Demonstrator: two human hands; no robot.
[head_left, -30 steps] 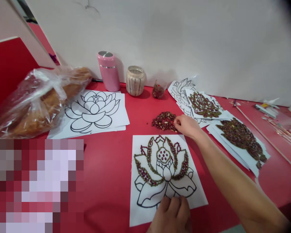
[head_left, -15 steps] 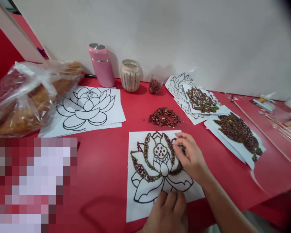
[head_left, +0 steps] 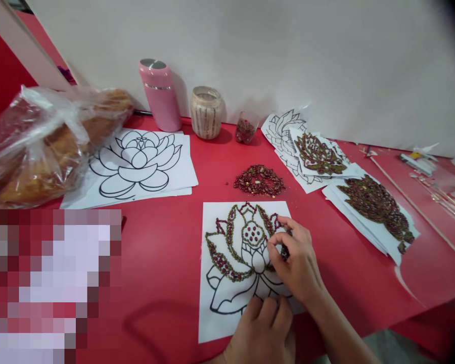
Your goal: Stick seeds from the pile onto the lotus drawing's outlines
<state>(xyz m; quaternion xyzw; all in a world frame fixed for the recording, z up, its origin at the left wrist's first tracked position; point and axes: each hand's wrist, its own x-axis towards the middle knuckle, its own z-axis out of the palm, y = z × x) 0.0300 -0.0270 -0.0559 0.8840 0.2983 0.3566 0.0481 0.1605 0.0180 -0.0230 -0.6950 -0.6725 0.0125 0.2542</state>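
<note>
Lotus sheet (head_left: 237,289) lengthwise, top away

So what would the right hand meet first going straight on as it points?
Likely the grain-lined petal on the lotus sheet, just beyond the right hand. Depth is unclear; if the hand is raised, it might pass over.

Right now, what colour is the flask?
Pink, with a silvery band near the top; head view.
</note>
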